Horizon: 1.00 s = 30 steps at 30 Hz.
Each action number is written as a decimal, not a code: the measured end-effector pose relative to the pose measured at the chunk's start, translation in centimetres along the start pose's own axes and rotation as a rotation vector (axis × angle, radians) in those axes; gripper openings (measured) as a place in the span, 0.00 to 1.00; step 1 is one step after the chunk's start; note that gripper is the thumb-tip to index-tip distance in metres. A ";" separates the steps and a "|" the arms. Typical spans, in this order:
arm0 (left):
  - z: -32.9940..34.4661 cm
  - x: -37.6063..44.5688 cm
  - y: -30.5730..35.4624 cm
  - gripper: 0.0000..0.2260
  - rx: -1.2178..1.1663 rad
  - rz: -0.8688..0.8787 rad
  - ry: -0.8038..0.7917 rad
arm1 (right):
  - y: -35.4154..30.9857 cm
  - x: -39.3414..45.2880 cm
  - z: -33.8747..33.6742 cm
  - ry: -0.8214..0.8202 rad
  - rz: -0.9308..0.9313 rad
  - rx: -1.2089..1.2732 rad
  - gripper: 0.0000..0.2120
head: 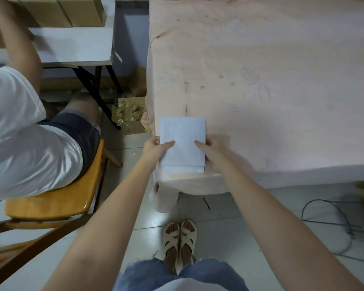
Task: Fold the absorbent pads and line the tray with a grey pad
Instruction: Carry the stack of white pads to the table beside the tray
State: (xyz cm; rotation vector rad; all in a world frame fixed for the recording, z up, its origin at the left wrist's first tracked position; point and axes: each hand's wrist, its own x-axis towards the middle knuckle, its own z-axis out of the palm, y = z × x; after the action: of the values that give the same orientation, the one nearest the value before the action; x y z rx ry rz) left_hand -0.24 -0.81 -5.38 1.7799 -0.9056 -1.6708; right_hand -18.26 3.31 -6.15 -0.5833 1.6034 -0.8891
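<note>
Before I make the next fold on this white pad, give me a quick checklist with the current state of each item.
1. Left hand grips the pad's left edge, thumb on top: ok.
2. Right hand grips the right edge: ok.
3. White pad lies flat on the pink tablecloth: ok.
4. Folded layers flush: not ok, a lower layer shows past the near edge.
5. Pad fully on the table: cannot tell, it sits at the near corner.
6. Tray and grey pad within reach: cannot tell, neither is in view.
</note>
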 end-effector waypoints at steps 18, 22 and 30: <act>-1.4 -7.8 -0.5 0.11 -0.065 0.224 -0.248 | 3.0 -10.1 -1.4 0.154 -0.173 0.188 0.03; 0.9 -8.0 -0.9 0.10 -0.002 0.215 -0.331 | 4.0 -11.9 -3.4 0.256 -0.169 0.229 0.05; 7.2 -9.2 -1.2 0.12 0.085 0.195 -0.553 | 4.8 -14.6 -8.2 0.426 -0.217 0.292 0.04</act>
State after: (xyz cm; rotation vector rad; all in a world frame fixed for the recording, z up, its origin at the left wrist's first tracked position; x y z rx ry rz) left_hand -7.31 7.55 -1.11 1.2352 -1.3524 -2.0510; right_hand -22.49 19.28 -0.85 -0.3794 1.7592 -1.4575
